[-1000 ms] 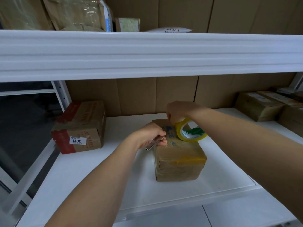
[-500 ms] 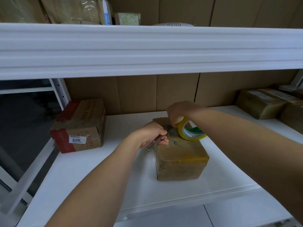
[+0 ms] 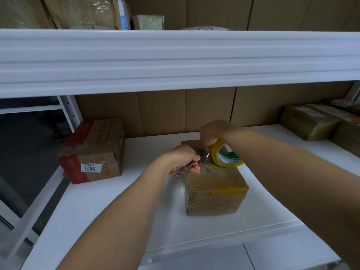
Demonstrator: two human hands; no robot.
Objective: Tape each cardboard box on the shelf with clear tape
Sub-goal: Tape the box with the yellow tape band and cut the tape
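On left box (image 3: 93, 151), label (image 3: 91, 167) reads "3011".

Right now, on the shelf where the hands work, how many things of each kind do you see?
Cardboard boxes: 4, the centre box, the red-taped box, two at right
Tape rolls: 1
Metal tools: 1
Total: 6

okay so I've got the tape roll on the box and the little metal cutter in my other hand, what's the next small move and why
Probably bring the metal tool in your left hand across to the tape roll and cut the strip. Your right hand holds the roll on top of the box, which already looks wrapped, and the tool sits right beside it.
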